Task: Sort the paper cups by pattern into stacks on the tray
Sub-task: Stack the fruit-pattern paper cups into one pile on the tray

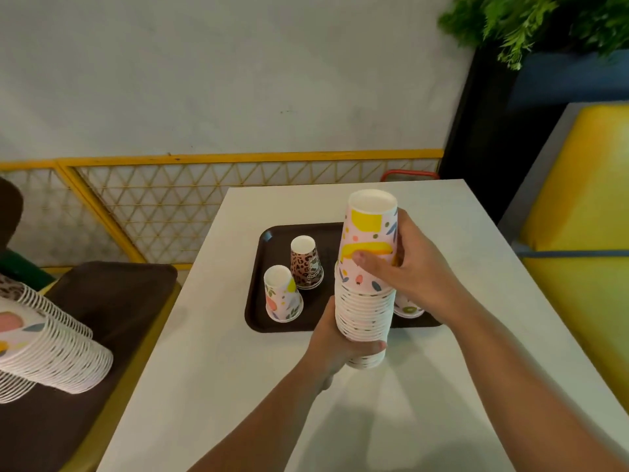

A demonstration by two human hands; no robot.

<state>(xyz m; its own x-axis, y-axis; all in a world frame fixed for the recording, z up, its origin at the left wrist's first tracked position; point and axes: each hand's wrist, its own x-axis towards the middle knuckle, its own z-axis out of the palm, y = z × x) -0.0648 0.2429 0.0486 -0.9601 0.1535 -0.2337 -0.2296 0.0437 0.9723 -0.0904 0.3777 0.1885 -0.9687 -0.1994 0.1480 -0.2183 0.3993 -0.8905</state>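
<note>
Closest in, both forearms reach over the white table (238, 386), and between them stands a tall stack of nested cups (366, 311), upside down and lifted clear of the tabletop, just in front of the tray's near edge. The left hand (335, 349) wraps its fingers round the lower rims of that stack, thumb pressed across the front. The right hand (413, 270) curls round the top cup (371, 240), pink with yellow blotches, leaves and dots, thumb laid flat on its front; no writing shows on it. Just beyond, the dark brown tray (258, 318) carries three upturned cups: a pale fruit-pattern cup (283, 294) near the front left, a leopard-print cup (306, 262) just behind it with a small label near its rim, too blurred to read, and a third cup (408, 308) mostly hidden behind the right wrist. Off to the left, a long stack of cups lying on its side (51, 345) rests on a second brown tray (112, 301). Farther back run a yellow lattice fence (170, 206) and a pale wall (238, 80), with green foliage (544, 22) top right.
</note>
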